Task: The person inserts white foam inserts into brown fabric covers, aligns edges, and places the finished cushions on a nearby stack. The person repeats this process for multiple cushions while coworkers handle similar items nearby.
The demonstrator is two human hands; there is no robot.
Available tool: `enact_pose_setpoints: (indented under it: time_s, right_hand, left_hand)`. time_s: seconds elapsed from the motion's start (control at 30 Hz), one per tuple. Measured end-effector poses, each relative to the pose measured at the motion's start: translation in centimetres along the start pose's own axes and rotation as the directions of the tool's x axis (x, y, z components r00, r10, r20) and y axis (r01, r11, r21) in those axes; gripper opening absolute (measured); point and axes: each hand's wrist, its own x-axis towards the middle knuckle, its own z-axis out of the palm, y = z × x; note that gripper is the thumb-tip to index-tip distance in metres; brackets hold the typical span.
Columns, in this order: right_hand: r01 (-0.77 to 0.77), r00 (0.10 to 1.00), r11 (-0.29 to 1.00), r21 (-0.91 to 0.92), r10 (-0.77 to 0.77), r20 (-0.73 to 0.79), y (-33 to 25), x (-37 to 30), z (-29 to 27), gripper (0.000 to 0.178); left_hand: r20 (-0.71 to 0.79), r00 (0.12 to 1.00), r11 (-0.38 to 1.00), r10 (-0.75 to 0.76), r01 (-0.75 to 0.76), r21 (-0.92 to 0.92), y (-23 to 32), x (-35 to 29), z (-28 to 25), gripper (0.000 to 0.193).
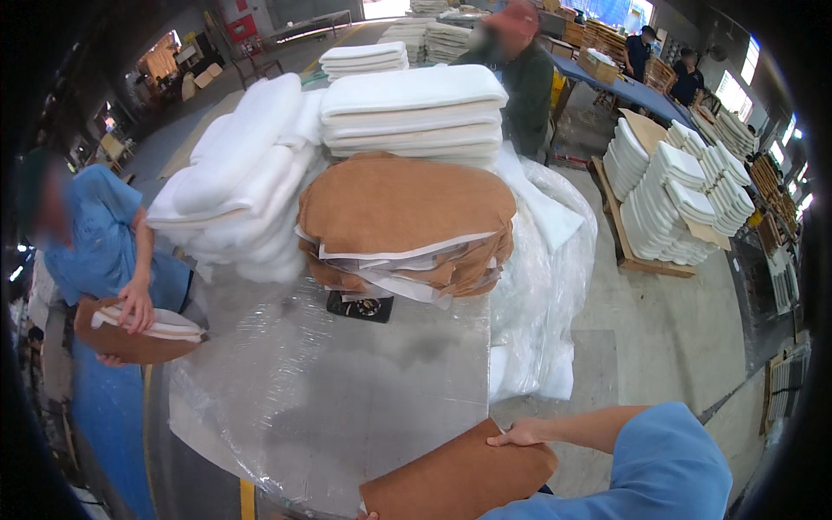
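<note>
Table [347, 390] beyond brown piece [459, 475], left hand [370, 516] mostly out of view

The table [373, 381] bears white padding [412, 100], brown covers [407, 208], a black item [370, 309].

One camera sits on the person's head, a wide fisheye looking down and forward, upright, with a dark round rim. It is close above the right hand [517, 432]; the left hand [371, 516] is nearly cut off by the lower edge. The table [416, 381] spreads at middle range just ahead of the hands, and a long blue table [637, 94], far beyond and rightward of them, looks small.
</note>
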Motion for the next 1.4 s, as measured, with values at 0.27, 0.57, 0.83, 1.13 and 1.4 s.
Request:
enact_pose_setpoints:
  time_s: [0.27, 0.57, 0.83, 1.13, 1.4]
  right_hand:
    - [0.023, 0.999, 1.0, 0.013, -0.022, -0.027, -0.2, 1.1, 0.2, 0.107]
    - [0.043, 0.996, 0.991, 0.128, -0.052, 0.068, 0.4, 2.2, 0.4, 0.107]
    - [0.175, 0.971, 0.379, 0.909, -0.217, -0.096, 3.5, -1.9, 1.5, 0.092]
    - [0.414, 0.855, 0.285, 0.864, -0.448, -0.262, -1.3, -12.7, -1.1, 0.08]
    - [0.617, 0.783, 0.482, 0.622, -0.456, -0.424, -5.7, -8.8, -4.0, 0.072]
  left_hand:
    - [0.008, 0.998, 0.998, -0.056, 0.056, -0.022, 1.9, 1.5, 0.2, 0.066]
    - [0.021, 0.999, 0.997, -0.033, 0.034, -0.072, 1.8, 0.3, -0.4, 0.066]
    - [0.123, 0.983, 0.967, 0.138, -0.107, -0.231, 0.0, -2.1, -2.9, 0.065]
    - [0.013, 0.932, 0.885, 0.363, -0.34, -0.317, 4.2, -1.1, -6.6, 0.041]
    - [0.01, 0.799, 0.77, 0.602, -0.577, -0.273, 10.7, 2.2, -3.3, 0.052]
